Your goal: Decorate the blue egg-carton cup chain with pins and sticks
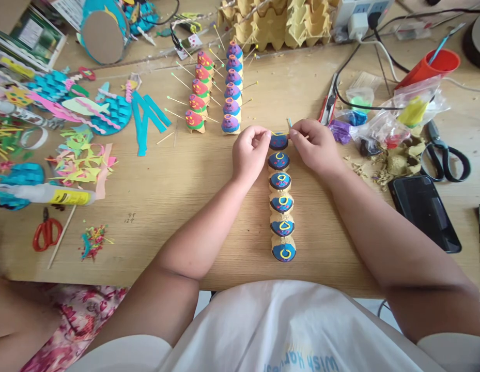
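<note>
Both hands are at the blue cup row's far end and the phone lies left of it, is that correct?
No, the head view shows the phone lying right of the blue cup row; the left hand and right hand are at its far end.

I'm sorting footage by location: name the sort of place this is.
Likely a craft workspace, home or classroom unclear, judging by the row of decorated egg-carton cups, the red scissors and the cut paper scraps.

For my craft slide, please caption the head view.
Left hand and right hand hold a yellow strand at a blue-topped egg-carton cup.
</note>
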Motion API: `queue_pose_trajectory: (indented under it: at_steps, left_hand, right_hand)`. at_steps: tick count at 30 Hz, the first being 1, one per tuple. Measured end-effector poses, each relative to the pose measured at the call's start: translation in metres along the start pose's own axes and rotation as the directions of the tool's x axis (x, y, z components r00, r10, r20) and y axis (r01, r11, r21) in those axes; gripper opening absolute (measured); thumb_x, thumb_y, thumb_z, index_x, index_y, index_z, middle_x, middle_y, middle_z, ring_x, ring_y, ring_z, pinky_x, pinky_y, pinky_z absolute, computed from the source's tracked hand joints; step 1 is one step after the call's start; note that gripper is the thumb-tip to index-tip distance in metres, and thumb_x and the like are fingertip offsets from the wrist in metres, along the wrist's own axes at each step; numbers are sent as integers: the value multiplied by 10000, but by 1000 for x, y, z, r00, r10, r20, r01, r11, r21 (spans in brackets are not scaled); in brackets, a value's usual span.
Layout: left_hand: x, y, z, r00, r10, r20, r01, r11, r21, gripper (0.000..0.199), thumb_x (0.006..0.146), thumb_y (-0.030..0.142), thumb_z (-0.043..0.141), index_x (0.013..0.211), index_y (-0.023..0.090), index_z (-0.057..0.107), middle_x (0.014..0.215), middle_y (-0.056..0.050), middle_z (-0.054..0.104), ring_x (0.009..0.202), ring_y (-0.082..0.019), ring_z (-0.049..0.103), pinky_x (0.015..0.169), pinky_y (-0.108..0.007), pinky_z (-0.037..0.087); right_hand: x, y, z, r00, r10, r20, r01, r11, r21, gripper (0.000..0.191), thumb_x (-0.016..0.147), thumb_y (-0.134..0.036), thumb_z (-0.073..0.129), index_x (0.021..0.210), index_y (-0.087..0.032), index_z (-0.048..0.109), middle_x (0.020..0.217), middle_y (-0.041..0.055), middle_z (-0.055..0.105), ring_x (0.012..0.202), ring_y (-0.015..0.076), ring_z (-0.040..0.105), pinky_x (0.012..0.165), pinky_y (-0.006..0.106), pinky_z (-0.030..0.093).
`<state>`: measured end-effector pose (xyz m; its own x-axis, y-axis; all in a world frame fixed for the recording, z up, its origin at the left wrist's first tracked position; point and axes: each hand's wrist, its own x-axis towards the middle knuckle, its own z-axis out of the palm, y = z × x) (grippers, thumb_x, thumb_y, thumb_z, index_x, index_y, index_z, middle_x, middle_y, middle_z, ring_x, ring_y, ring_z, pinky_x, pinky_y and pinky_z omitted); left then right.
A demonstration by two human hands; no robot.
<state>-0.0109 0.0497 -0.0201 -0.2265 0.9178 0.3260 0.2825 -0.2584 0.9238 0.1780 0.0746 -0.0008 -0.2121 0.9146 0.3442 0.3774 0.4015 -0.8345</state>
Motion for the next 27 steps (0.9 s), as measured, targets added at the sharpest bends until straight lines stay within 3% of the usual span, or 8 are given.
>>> queue_pose_trajectory:
  at_steps: [14,21,27]
  left_hand:
    - [1,-4,0,999,-21,32,22,1000,-18,276,949,500,755,961,236,834,1005,-69,817,950,-202,732,899,-328,568]
    - [0,-3,0,999,-23,31,24,999,-33,245,943,481,775,966,242,828,988,-50,814,937,-188,730,884,-310,563]
    - [1,-6,0,999,20,47,-22,999,34,292,981,511,720,994,239,824,1011,-51,824,923,-179,734,867,-306,573]
  right_hand:
    - [0,-11,4,999,-11,31,10,1000,23,409,973,-648,691,834,-263,692,800,40,672,845,246,639,860,445,571]
    - [1,-8,2,999,-35,11,35,999,-8,322,967,-564,740,863,-261,718,814,49,672,922,269,662,943,480,582]
    - [1,-5,1,998,-67,0,67,995,-69,340,961,-608,731,916,-272,755,835,70,686,918,274,666,940,499,605]
